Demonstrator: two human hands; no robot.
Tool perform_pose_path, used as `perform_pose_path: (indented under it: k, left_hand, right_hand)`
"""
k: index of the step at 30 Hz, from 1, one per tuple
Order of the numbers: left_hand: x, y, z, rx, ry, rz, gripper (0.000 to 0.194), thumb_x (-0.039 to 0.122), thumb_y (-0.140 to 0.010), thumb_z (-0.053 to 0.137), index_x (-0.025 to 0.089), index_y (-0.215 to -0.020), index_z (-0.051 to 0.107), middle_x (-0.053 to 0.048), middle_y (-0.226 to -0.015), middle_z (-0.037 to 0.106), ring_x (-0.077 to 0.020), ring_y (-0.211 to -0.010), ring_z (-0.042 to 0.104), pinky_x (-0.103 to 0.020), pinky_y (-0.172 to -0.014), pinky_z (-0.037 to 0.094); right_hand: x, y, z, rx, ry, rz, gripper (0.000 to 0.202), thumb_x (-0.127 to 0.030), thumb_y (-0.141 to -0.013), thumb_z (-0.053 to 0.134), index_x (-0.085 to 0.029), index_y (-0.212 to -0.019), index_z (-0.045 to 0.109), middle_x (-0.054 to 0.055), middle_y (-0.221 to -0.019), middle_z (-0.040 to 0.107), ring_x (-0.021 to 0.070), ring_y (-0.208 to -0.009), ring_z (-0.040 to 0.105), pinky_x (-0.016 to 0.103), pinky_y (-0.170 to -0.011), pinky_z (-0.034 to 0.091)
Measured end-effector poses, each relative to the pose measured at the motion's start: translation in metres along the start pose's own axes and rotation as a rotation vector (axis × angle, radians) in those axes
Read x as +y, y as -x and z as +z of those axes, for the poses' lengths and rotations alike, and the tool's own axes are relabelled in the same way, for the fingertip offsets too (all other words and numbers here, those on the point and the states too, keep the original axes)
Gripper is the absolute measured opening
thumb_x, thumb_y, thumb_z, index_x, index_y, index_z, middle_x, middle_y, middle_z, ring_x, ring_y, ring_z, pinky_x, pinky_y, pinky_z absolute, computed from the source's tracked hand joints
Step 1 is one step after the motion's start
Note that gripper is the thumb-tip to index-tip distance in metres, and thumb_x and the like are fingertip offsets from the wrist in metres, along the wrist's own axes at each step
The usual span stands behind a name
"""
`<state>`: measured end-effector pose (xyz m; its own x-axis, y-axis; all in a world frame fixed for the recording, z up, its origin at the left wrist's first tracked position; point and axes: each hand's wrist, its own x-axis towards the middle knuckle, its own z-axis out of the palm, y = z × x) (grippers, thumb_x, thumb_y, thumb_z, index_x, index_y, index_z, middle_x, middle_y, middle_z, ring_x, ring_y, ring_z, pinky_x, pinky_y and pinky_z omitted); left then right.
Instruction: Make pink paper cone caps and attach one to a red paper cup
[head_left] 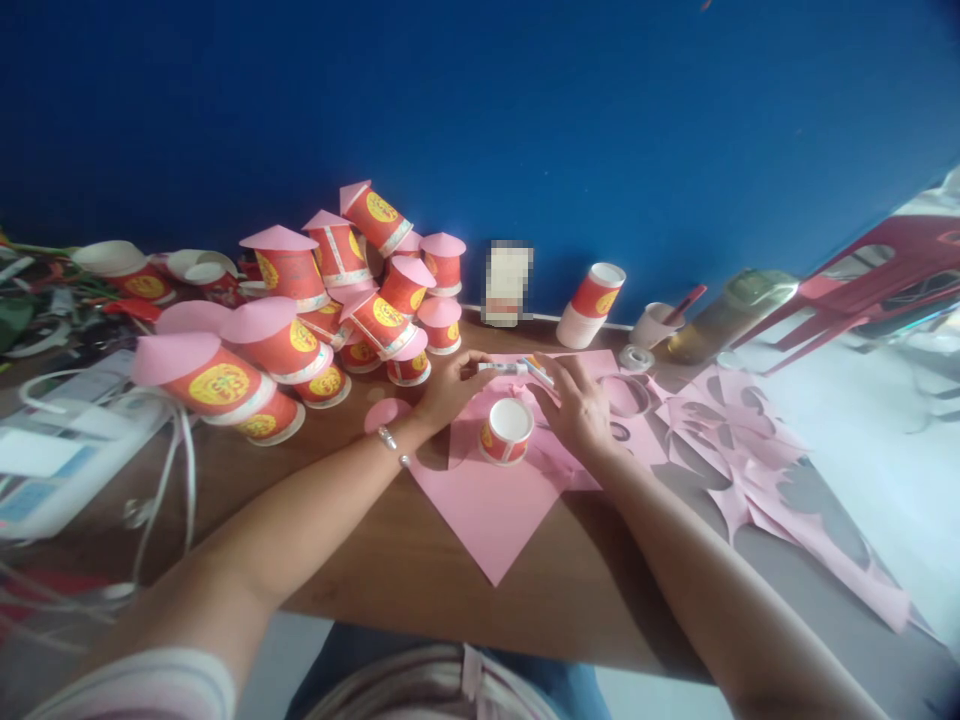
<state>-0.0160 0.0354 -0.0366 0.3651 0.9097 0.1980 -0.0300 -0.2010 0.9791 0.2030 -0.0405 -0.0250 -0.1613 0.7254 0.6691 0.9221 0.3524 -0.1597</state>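
Note:
My left hand [452, 390], with a bracelet at the wrist, is closed on one end of a small white tube [504, 368]. Close by on the right, my right hand [581, 402] has its fingers bent around the end of a slim blue-and-white stick [537, 372]; its exact kind is too small to make out. Between my forearms a red paper cup [507, 432] with a white round top stands on pink paper sheets [491, 515]. A pink paper disc [387, 414] lies beside my left wrist.
Red cups with pink cone tops [281, 270] are piled at the left, near a white device [67, 450] with cables. Stacked cups [592, 305], a tape roll [636, 358], a bottle [731, 315] and pink paper offcuts [750, 430] are on the right. A blue wall [480, 120] stands behind.

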Motion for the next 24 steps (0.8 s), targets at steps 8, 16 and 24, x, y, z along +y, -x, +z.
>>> perform_pose_path:
  k: [8, 16, 24]
  left_hand:
    - [0.005, -0.003, 0.011, -0.094, -0.068, 0.163, 0.033, 0.041, -0.085, 0.080, 0.017, -0.107, 0.075, -0.008, -0.100, 0.077, -0.0206, -0.094, 0.071, -0.034, -0.083, 0.057]
    - [-0.001, -0.002, 0.007, -0.063, -0.073, 0.218, 0.046, 0.043, -0.085, 0.081, 0.018, -0.122, 0.069, -0.010, -0.115, 0.074, -0.0190, -0.100, 0.070, -0.033, -0.087, 0.057]
    - [0.000, 0.000, 0.009, -0.105, -0.120, 0.198, 0.031, 0.044, -0.090, 0.076, 0.019, -0.108, 0.075, -0.011, -0.113, 0.076, -0.0252, -0.110, 0.071, -0.038, -0.096, 0.057]
  right_hand:
    - [-0.005, -0.016, 0.011, -0.111, -0.022, -0.074, 0.021, -0.031, -0.103, 0.058, -0.019, -0.108, 0.074, 0.008, -0.090, 0.069, 0.0195, -0.077, 0.063, 0.030, -0.062, 0.044]
    - [-0.006, -0.017, 0.009, -0.114, -1.056, 0.632, 0.030, -0.044, -0.086, 0.077, -0.020, -0.097, 0.063, 0.003, -0.077, 0.074, 0.0185, -0.066, 0.070, 0.034, -0.066, 0.058]
    - [-0.007, -0.008, 0.015, -0.143, -1.196, 0.649, 0.048, -0.048, -0.078, 0.086, -0.021, -0.114, 0.070, 0.001, -0.080, 0.075, 0.0159, -0.068, 0.068, 0.033, -0.069, 0.059]
